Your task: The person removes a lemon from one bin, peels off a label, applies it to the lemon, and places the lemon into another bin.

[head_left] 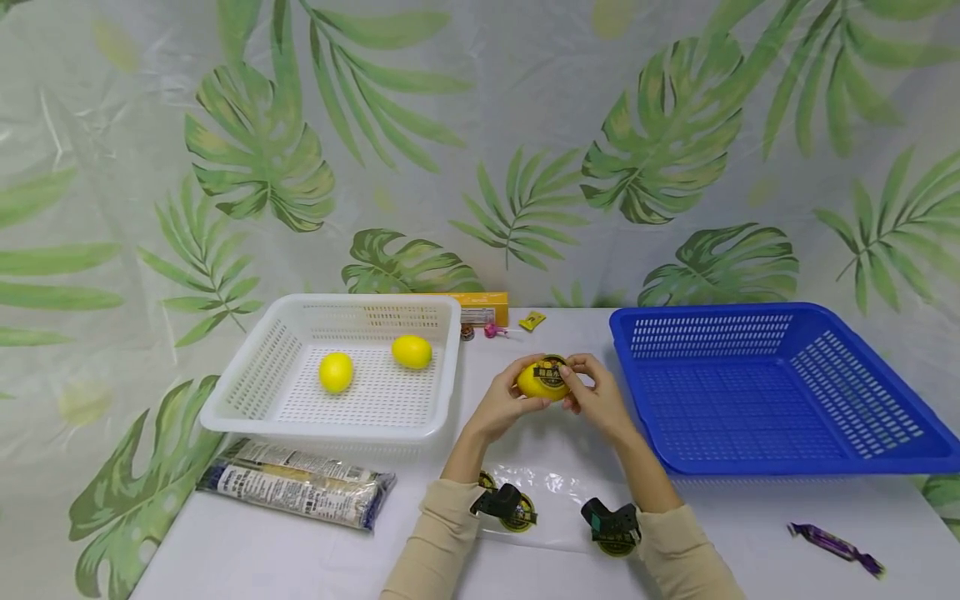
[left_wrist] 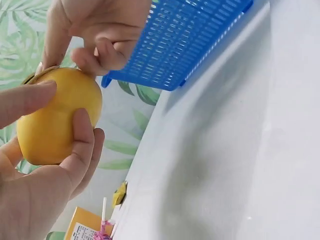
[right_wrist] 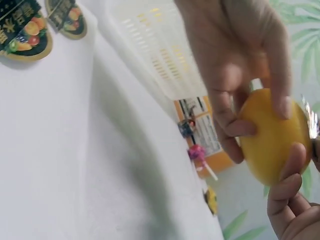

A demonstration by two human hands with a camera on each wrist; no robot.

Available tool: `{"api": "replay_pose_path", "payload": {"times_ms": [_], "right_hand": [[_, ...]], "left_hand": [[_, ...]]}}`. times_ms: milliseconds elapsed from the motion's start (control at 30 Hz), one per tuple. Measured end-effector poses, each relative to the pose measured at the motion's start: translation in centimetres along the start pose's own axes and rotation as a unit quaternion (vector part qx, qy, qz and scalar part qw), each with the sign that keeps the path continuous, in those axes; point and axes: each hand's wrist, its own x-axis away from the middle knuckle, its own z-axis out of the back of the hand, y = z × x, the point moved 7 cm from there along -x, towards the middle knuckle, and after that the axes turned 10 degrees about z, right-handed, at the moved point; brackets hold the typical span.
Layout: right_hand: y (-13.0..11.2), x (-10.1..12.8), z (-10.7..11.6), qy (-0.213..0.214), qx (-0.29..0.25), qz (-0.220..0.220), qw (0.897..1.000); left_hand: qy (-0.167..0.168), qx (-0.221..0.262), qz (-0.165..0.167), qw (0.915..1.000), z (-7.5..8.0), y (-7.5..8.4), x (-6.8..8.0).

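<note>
Both hands hold one yellow lemon (head_left: pixel 542 382) above the table's middle, between the two baskets. A dark round sticker (head_left: pixel 552 372) sits on the lemon's top. My left hand (head_left: pixel 519 397) grips the lemon (left_wrist: pixel 55 120) from the left, with the thumb and fingers (left_wrist: pixel 82 135) curled round it. My right hand (head_left: pixel 583 390) grips the lemon (right_wrist: pixel 272 135) from the right, its thumb on the sticker. A clear sheet (head_left: pixel 558 492) with more round stickers (right_wrist: pixel 22 37) lies on the table below my wrists.
A white basket (head_left: pixel 247 392) on the left holds two lemons (head_left: pixel 336 371) (head_left: pixel 412 351). An empty blue basket (head_left: pixel 885 454) stands on the right. A wrapped packet (head_left: pixel 300 485) lies front left, a purple candy (head_left: pixel 836 546) front right. An orange box (head_left: pixel 483 306), a lollipop (head_left: pixel 495 331) and a yellow sachet (head_left: pixel 531 320) lie at the back.
</note>
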Motion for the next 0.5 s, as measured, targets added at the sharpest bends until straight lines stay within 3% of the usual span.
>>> {"api": "replay_pose_path", "payload": {"times_ms": [233,367,500], "right_hand": [[0.0,-0.1,0.2,-0.037,-0.065,-0.009,0.997],[0.3,0.0,0.4,-0.03,-0.109,-0.031,0.993],[0.2,-0.2,0.2,-0.027,-0.072,-0.023,0.997]], "left_hand": [[0.006,-0.046,0.006,0.9989,-0.2,2.0,1.5],[0.007,-0.048,0.0,0.9988,0.1,1.0,0.7],[0.011,-0.046,-0.003,0.9989,0.5,-0.3,-0.1]]}}
